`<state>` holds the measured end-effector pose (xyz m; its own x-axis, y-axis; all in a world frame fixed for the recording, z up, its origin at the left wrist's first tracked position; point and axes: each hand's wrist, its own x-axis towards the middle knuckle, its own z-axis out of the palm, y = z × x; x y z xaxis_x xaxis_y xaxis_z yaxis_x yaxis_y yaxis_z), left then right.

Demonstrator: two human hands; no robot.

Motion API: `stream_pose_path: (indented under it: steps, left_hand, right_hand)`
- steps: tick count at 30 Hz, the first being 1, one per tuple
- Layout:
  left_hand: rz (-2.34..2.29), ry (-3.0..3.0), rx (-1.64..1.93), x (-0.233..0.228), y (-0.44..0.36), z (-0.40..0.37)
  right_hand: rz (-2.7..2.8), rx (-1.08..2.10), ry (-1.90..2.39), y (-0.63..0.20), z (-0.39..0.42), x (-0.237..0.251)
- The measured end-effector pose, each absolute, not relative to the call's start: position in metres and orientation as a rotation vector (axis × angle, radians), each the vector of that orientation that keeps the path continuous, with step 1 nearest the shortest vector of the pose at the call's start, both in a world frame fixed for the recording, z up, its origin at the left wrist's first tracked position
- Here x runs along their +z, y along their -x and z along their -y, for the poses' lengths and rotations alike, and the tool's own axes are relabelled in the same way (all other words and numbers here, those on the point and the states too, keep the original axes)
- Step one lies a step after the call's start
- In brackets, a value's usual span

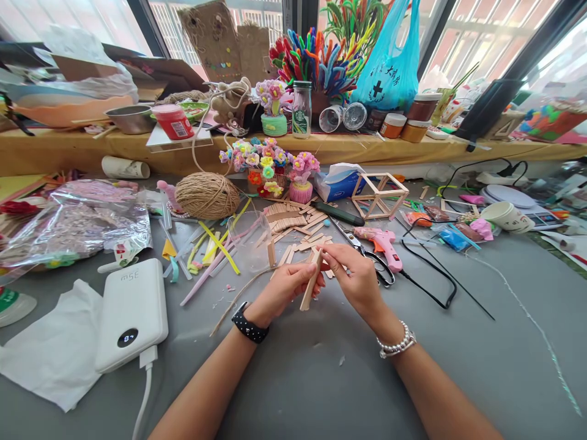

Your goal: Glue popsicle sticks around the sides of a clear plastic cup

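Wooden craft stick (312,282) between left hand (285,288) and right hand (355,278) above grey table (321,373)

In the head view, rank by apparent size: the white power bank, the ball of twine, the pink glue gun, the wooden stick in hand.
1. White power bank, though nearest the camera.
2. Ball of twine.
3. Pink glue gun.
4. Wooden stick.

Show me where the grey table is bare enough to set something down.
Bare patches: the table between the forearms below the hands, and the stretch right of the right hand, beyond the black cable. Crowded: behind the left hand, among sticks, twine and glue gun.
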<state>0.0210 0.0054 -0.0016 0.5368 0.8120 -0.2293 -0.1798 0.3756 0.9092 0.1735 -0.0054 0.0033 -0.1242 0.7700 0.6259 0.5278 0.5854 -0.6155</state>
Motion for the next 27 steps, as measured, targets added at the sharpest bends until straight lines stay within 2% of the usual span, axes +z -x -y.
stream_pose_path:
  steps: [9, 27]
  left_hand:
    - [-0.763, -0.925, 0.723, -0.002, -0.023, -0.004]
    - [-0.799, -0.876, 0.715, -0.007, -0.026, -0.003]
  right_hand:
    - [1.885, -0.056, 1.082, -0.170, 0.006, -0.002]
    - [1.895, -0.249, 1.143, -0.165, 0.006, -0.010]
